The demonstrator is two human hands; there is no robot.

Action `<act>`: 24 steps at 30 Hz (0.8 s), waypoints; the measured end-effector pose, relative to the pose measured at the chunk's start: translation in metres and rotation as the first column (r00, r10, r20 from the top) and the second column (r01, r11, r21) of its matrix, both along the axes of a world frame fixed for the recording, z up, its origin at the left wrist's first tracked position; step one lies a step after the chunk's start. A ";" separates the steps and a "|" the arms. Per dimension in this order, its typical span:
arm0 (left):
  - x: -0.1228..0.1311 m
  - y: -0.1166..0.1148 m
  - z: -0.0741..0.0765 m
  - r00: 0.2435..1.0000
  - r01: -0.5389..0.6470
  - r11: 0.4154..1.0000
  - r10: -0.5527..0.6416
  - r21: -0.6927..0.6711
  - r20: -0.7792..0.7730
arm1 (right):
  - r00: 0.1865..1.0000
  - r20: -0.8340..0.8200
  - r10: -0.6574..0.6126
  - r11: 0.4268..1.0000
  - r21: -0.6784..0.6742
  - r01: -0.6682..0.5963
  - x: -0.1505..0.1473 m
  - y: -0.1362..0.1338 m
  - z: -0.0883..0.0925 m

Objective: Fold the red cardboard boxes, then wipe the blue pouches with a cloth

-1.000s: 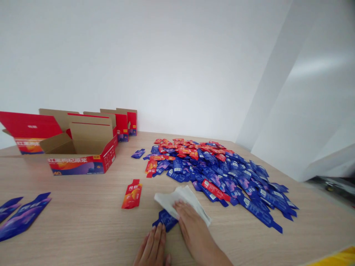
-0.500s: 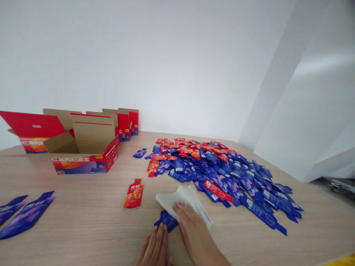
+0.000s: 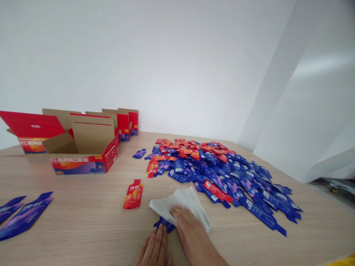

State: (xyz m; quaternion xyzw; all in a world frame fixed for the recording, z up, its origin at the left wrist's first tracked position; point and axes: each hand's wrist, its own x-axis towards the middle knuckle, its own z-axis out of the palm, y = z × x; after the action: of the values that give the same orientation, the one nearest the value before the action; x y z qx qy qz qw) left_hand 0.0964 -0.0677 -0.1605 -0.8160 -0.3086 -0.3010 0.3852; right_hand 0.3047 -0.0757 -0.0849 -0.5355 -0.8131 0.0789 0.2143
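My right hand (image 3: 191, 231) lies flat, fingers stretched out, pressing on a white cloth (image 3: 191, 201). Under the cloth's near left edge shows part of a blue pouch (image 3: 168, 226); the rest of it is covered. The fingertips of my left hand (image 3: 154, 245) rest on the near end of that pouch, fingers stretched forward and side by side. A red pouch (image 3: 133, 194) with orange fruit printed on it lies on the table just left of the cloth.
A large pile of blue and red pouches (image 3: 210, 162) spreads to the right and back. Open red cartons (image 3: 80, 164) stand at the left. Two blue pouches (image 3: 26, 216) lie at the near left, and one small blue pouch (image 3: 139, 153) sits beside the pile. A white wall is behind.
My right hand has slid slightly left with the cloth, which now covers more of the blue pouch. My left hand stays almost in place.
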 end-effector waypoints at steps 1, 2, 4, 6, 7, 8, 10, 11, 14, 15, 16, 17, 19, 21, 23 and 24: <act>0.000 0.000 0.000 1.000 -0.004 1.000 0.004 -0.007 0.003 | 0.997 0.016 -0.078 0.997 -0.001 0.078 0.014 0.001 0.001; 0.000 0.001 0.000 1.000 -0.004 1.000 0.004 -0.009 0.005 | 0.986 0.037 -0.165 0.986 0.000 0.165 0.029 0.001 0.002; 0.001 0.001 -0.001 1.000 -0.002 1.000 0.002 -0.008 -0.001 | 0.946 0.078 -0.314 0.949 0.007 0.314 0.050 0.002 0.005; 0.002 0.000 -0.002 1.000 -0.009 1.000 0.009 -0.002 -0.009 | 0.933 0.077 -0.350 0.937 0.022 0.350 0.052 0.002 0.007; 0.002 0.000 -0.002 1.000 -0.019 1.000 0.019 0.000 -0.009 | 0.945 0.057 -0.322 0.947 0.035 0.320 0.045 0.001 0.008; 0.003 -0.001 -0.003 1.000 -0.028 1.000 0.028 -0.004 -0.009 | 0.964 0.031 -0.263 0.964 0.047 0.261 0.034 0.001 0.008; 0.003 -0.002 -0.003 0.999 -0.036 0.999 0.036 -0.018 -0.009 | 0.996 -0.003 -0.084 0.995 0.054 0.084 0.007 -0.001 0.007; 0.003 -0.002 -0.003 0.999 -0.035 0.999 0.035 -0.024 -0.007 | 1.000 -0.009 0.005 0.999 0.046 -0.005 -0.005 -0.002 0.007; 0.002 -0.003 -0.001 1.000 -0.028 0.999 0.028 -0.027 0.002 | 0.994 -0.024 0.107 0.994 0.015 -0.106 -0.011 -0.002 0.005; 0.002 -0.003 0.000 1.000 -0.029 0.999 0.029 -0.026 0.006 | 0.997 -0.027 0.066 0.998 0.015 -0.066 -0.003 -0.002 0.004; 0.002 -0.003 0.001 1.000 -0.026 0.999 0.026 -0.026 0.005 | 1.000 -0.025 -0.001 1.000 0.015 0.002 0.009 -0.002 0.003; 0.002 -0.002 0.002 1.000 -0.023 0.999 0.023 -0.025 0.003 | 0.997 -0.015 -0.082 0.997 0.016 0.082 0.023 -0.002 0.002; 0.002 -0.002 0.003 1.000 -0.013 1.000 0.013 -0.010 -0.002 | 0.970 0.020 -0.241 0.970 0.019 0.241 0.047 -0.001 0.001; 0.003 -0.001 0.005 1.000 -0.013 1.000 0.013 0.005 -0.005 | 0.947 0.035 -0.320 0.947 0.024 0.320 0.055 -0.002 0.003; 0.003 -0.002 0.006 1.000 -0.021 1.000 0.021 0.011 0.000 | 0.961 0.000 -0.275 0.961 0.044 0.275 0.042 -0.003 0.006; 0.004 -0.002 0.007 1.000 -0.027 1.000 0.027 0.004 0.003 | 0.978 -0.024 -0.207 0.976 0.057 0.208 0.031 -0.003 0.007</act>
State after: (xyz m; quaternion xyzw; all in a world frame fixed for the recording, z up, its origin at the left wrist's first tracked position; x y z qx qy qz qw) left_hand 0.1002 -0.0698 -0.1536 -0.8104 -0.3195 -0.2975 0.3907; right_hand 0.3354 -0.0791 -0.0777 -0.6103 -0.7526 0.0369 0.2443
